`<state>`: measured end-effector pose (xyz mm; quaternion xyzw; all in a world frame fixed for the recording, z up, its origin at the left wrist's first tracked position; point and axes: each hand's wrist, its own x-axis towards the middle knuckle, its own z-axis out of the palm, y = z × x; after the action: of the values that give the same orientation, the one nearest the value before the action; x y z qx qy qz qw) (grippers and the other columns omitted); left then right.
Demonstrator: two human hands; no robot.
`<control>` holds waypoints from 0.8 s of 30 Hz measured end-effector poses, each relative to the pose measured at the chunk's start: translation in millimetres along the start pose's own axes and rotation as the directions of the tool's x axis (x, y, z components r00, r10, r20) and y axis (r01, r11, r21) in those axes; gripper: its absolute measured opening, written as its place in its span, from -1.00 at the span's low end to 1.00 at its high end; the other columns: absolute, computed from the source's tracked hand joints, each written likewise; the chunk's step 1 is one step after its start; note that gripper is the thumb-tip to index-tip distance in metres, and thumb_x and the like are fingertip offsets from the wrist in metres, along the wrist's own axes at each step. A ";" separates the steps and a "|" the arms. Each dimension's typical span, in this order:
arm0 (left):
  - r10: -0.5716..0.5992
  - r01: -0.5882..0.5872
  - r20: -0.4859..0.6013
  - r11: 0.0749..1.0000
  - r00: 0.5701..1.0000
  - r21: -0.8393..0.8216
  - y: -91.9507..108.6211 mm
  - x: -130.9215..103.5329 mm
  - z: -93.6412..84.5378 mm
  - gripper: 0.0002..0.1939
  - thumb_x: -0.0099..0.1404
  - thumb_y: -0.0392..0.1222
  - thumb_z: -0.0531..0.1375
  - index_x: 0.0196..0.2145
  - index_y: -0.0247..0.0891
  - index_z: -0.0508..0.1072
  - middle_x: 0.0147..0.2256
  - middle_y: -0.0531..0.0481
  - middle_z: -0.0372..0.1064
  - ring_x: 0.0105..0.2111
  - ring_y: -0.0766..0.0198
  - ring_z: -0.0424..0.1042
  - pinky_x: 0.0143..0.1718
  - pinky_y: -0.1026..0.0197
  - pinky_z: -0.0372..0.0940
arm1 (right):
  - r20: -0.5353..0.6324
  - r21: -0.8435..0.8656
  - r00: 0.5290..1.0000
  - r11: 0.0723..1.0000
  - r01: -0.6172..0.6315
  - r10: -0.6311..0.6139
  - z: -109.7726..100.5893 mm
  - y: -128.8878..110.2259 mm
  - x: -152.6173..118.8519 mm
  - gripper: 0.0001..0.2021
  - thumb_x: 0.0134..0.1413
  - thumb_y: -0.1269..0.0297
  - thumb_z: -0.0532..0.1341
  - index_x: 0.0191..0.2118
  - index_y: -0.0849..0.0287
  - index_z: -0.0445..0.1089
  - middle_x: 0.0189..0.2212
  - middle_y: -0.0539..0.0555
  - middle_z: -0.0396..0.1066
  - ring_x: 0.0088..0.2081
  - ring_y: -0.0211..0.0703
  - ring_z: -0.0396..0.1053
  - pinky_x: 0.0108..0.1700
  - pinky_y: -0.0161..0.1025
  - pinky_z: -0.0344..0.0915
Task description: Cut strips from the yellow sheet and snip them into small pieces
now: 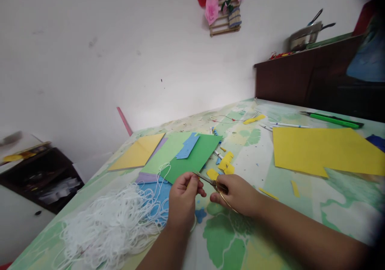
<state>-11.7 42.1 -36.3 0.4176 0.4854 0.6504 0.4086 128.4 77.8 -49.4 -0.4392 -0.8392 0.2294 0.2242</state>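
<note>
My right hand (236,191) is closed around the handles of a pair of scissors (209,179), whose blades point left. The blade tips reach the fingertips of my left hand (185,193). Its fingers are pinched together; what they hold is too small to make out. A tangled heap of white cord (111,226) lies left of my left hand, with loose strands running toward it. Just beyond my hands are green sheets (195,157) with a blue cut piece (188,145) on top. Yellow cut shapes (226,163) lie behind the scissors.
A yellow sheet (319,147) lies at the right, with a green cutter (333,120) behind it. An orange-yellow sheet (138,151) is at the back left. A dark cabinet (282,79) bearing a pot stands behind the patterned table (258,242).
</note>
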 end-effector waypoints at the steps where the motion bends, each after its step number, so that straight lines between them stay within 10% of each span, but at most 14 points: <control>1: -0.002 0.002 0.000 1.000 1.000 -0.007 -0.1 0.0 0.0 -0.88 0.03 -0.19 0.13 -0.54 -0.30 0.31 -0.67 0.16 0.24 -0.70 0.46 0.24 -0.63 0.37 0.17 | -0.006 -0.001 1.000 1.000 0.004 -0.004 0.1 0.0 -0.4 -0.65 -0.17 -0.04 0.13 -0.57 0.19 0.16 -0.65 -0.10 0.13 -0.60 -0.37 0.02 -0.60 -0.41 -0.13; 24: -0.037 0.036 0.039 0.999 0.999 0.029 2.1 1.5 -0.9 -0.88 0.03 -0.21 0.14 -0.56 -0.30 0.29 -0.67 0.15 0.25 -0.70 0.47 0.23 -0.64 0.37 0.15 | 0.034 -0.018 0.999 1.000 0.018 -0.017 -2.1 1.1 0.5 -0.64 -0.13 -0.04 0.10 -0.58 0.19 0.16 -0.64 -0.06 0.16 -0.58 -0.34 0.06 -0.57 -0.40 -0.15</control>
<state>-13.2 42.9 -34.2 0.4274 0.4938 0.6274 0.4240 130.0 79.2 -48.2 -0.4299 -0.8488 0.2269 0.2080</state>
